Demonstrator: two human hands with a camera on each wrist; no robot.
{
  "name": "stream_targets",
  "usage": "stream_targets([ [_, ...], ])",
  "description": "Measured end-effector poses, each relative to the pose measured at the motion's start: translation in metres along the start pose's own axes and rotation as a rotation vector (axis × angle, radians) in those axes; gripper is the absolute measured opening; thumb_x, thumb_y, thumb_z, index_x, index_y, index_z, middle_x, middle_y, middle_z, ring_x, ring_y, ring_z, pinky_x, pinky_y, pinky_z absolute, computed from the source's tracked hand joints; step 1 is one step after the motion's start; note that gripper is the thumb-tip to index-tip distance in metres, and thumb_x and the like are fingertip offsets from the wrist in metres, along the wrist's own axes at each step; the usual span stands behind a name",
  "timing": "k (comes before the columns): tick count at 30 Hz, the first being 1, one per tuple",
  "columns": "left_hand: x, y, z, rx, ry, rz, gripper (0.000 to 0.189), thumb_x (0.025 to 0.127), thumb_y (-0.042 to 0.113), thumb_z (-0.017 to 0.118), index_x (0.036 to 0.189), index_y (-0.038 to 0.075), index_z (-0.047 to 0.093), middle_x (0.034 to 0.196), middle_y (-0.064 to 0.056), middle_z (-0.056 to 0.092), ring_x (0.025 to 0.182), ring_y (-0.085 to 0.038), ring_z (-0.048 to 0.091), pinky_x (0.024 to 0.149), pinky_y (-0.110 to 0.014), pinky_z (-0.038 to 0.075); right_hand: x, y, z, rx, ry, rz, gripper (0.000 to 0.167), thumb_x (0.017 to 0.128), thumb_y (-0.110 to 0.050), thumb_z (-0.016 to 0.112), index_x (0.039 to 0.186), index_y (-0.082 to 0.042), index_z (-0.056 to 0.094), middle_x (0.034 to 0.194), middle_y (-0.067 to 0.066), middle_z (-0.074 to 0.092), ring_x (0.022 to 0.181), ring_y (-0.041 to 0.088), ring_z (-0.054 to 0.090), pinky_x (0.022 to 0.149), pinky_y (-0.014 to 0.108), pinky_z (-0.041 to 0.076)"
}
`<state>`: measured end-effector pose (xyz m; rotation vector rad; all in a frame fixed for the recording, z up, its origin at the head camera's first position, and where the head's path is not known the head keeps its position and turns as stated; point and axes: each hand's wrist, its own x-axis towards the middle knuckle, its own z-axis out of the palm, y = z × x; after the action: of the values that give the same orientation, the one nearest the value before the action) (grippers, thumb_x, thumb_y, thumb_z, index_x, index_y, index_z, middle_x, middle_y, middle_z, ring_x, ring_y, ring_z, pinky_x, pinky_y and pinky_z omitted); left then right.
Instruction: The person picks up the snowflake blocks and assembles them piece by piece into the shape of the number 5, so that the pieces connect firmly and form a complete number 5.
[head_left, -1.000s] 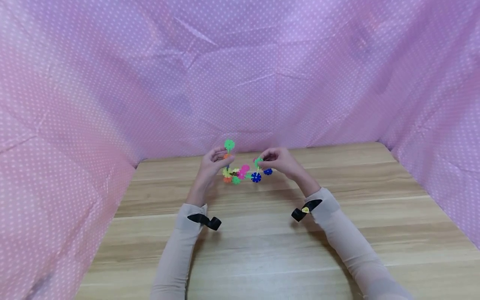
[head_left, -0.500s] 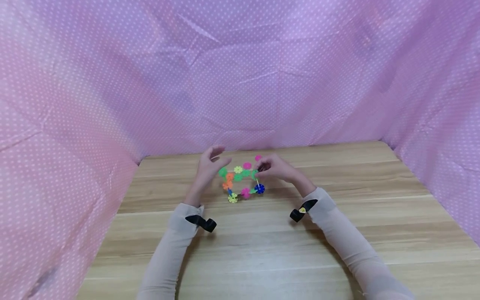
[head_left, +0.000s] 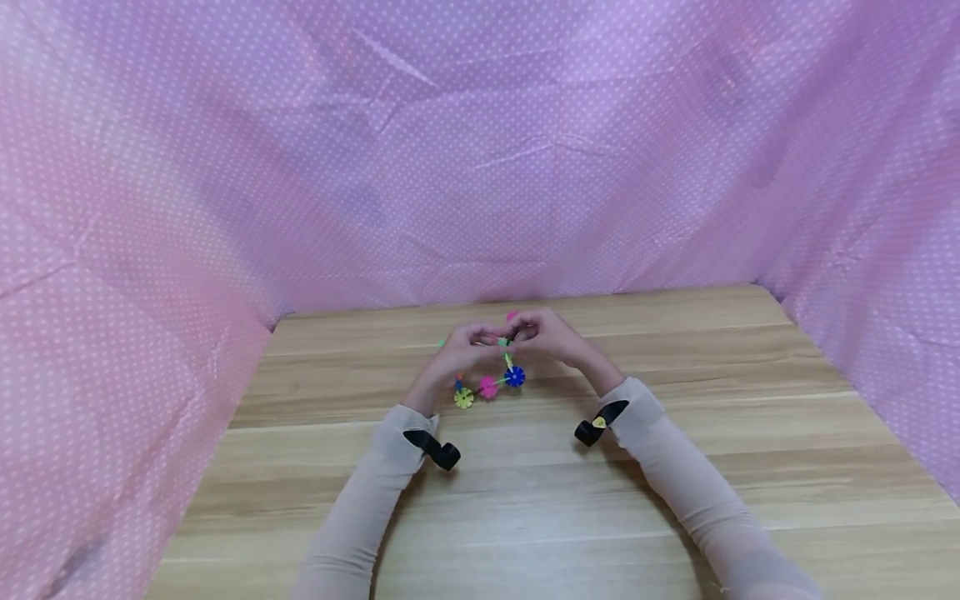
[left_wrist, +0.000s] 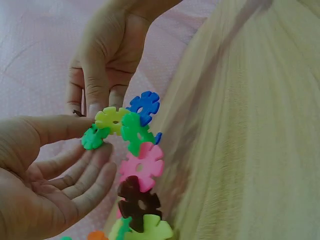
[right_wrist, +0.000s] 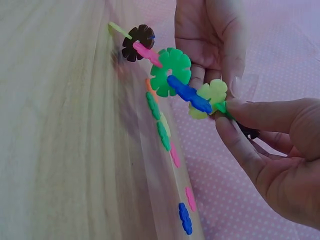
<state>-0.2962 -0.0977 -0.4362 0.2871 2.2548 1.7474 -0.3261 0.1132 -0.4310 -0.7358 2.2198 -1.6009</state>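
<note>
A chain of flower-shaped plastic snowflake discs hangs between the hands, in yellow, pink, green, blue and brown. My right hand [head_left: 553, 337] pinches a green disc [right_wrist: 220, 106] at the chain's end, beside the yellow disc [right_wrist: 214, 92]. Part of a dark brown disc [right_wrist: 250, 132] shows among the right fingers. Close against it, my left hand [head_left: 462, 353] has that green disc [left_wrist: 93, 138] between thumb and fingertips. Down the chain come a blue disc [head_left: 514, 377], a pink disc [head_left: 488, 387] and a yellow disc [head_left: 464, 398]. The hands cover the chain's far side in the head view.
A wood-grain table [head_left: 510, 517] lies under the hands. Pink dotted cloth [head_left: 480, 167] hangs behind it and along both sides. Each sleeve carries a black wrist strap with a camera, the left strap [head_left: 432, 449] and the right strap [head_left: 602, 422].
My left hand let go of the chain's left side, then moved right to meet the right hand. The chain came down towards the table, while my right hand kept its grip.
</note>
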Motion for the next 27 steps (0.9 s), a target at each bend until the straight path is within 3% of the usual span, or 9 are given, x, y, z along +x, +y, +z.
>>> stream_targets([
  [2, 0.001, -0.002, 0.002, -0.029, 0.025, -0.012, 0.037, 0.090, 0.009, 0.076, 0.127, 0.005, 0.068, 0.115, -0.011, 0.069, 0.105, -0.018, 0.063, 0.097, -0.036, 0.055, 0.000, 0.000, 0.000, 0.005, 0.005, -0.009, 0.027, 0.086, 0.005, 0.076, 0.112, 0.009, 0.069, 0.109, 0.026, 0.069, 0.085, 0.014, 0.072, 0.082, 0.033, 0.062],
  [6, 0.002, -0.004, 0.004, -0.043, 0.081, -0.037, 0.029, 0.089, 0.009, 0.077, 0.117, 0.005, 0.071, 0.108, -0.007, 0.069, 0.103, -0.019, 0.062, 0.098, -0.037, 0.053, -0.001, -0.002, -0.001, 0.002, 0.004, -0.039, 0.027, 0.087, 0.008, 0.074, 0.113, 0.011, 0.067, 0.112, 0.029, 0.068, 0.095, 0.034, 0.073, 0.086, 0.034, 0.062],
  [10, 0.003, -0.006, 0.005, -0.064, 0.080, -0.048, 0.022, 0.089, 0.006, 0.076, 0.110, 0.002, 0.073, 0.102, -0.005, 0.068, 0.098, -0.016, 0.062, 0.098, -0.040, 0.054, -0.001, -0.003, -0.007, -0.032, -0.003, -0.074, 0.029, 0.088, 0.010, 0.071, 0.115, 0.015, 0.064, 0.118, 0.034, 0.065, 0.101, 0.047, 0.070, 0.086, 0.033, 0.061],
  [18, 0.005, -0.009, 0.003, -0.080, 0.049, -0.096, 0.021, 0.088, 0.005, 0.075, 0.109, 0.003, 0.073, 0.098, -0.003, 0.066, 0.092, -0.016, 0.063, 0.092, -0.035, 0.056, -0.002, -0.011, -0.031, -0.176, 0.030, -0.005, 0.026, 0.090, -0.002, 0.074, 0.116, 0.004, 0.069, 0.112, 0.025, 0.071, 0.100, 0.037, 0.071, 0.082, 0.032, 0.062],
  [27, 0.000, -0.007, -0.004, -0.062, 0.043, -0.104, 0.024, 0.088, 0.013, 0.077, 0.112, 0.011, 0.072, 0.108, -0.004, 0.066, 0.105, -0.021, 0.060, 0.100, -0.039, 0.046, 0.003, 0.002, -0.057, -0.366, -0.072, -0.049, 0.028, 0.087, 0.004, 0.074, 0.112, 0.012, 0.067, 0.108, 0.032, 0.069, 0.097, 0.039, 0.070, 0.086, 0.038, 0.061],
])
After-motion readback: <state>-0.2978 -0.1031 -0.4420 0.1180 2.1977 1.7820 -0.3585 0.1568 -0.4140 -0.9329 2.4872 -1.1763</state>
